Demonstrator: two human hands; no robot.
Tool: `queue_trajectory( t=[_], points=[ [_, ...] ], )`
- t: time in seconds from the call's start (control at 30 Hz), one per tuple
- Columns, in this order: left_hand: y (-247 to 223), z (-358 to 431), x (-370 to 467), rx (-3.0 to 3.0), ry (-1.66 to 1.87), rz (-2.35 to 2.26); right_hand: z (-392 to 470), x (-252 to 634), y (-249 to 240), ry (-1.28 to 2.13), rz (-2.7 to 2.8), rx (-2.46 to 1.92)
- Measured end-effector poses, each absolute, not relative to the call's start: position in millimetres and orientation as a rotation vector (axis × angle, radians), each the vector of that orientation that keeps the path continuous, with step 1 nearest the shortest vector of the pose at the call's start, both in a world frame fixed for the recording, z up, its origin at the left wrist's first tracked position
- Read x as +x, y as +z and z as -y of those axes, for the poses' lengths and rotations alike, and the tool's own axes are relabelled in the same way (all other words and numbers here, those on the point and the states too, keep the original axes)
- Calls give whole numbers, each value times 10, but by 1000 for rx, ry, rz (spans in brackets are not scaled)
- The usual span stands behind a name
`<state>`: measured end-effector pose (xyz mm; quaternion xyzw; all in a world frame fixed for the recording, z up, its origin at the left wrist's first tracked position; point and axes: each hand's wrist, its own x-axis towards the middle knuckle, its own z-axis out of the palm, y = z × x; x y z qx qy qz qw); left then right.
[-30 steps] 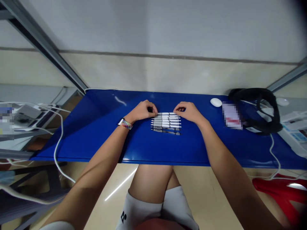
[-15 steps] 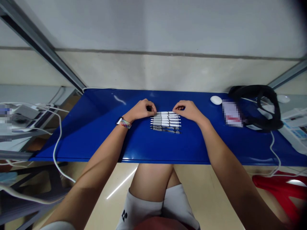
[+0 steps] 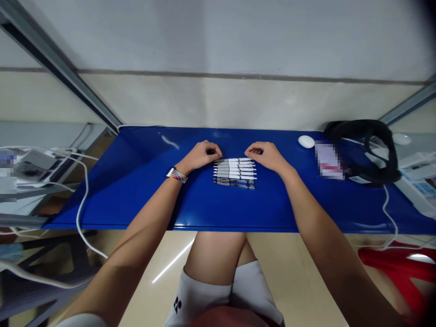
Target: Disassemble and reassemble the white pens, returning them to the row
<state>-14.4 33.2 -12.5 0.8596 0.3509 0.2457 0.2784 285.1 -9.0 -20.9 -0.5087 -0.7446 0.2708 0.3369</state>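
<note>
Several pens (image 3: 235,170) lie side by side in a row on a blue table (image 3: 211,209). Most are white with grey grips; the nearest ones are clear with dark grips. My left hand (image 3: 204,153) is at the far left corner of the row, its fingers curled and the fingertips together just beyond the farthest pen. At the far right corner is my right hand (image 3: 264,154), likewise curled, with thumb and forefinger close together. The farthest pen shows along its length below both hands, and I see nothing between the fingers. Whether the fingertips touch that pen is hard to tell.
A white computer mouse (image 3: 306,141), a blurred-out packet (image 3: 329,160) and a black headset strap (image 3: 388,150) lie on the right. White cables (image 3: 83,200) hang past the table's left side. A wall (image 3: 218,102) stands behind the table.
Both hands have come slightly off the farthest pen, whose ends now show; before, the fingertips were on it. It lies against the other pens.
</note>
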Motion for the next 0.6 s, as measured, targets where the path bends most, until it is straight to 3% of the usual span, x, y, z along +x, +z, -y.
queue_trajectory(
  t=[0.17, 0.43, 0.6],
  points=[
    [-191, -377, -152, 2221, 749, -1015, 36, 2863, -284, 554, 1895, -1373],
    [-282, -540, -304, 2196, 1114, -1529, -121, 3073, -479, 68, 1800, -1645],
    [-295, -543, -385, 2252, 989, -1699, -163, 3119, -536, -1, 1897, -1691]
  ],
)
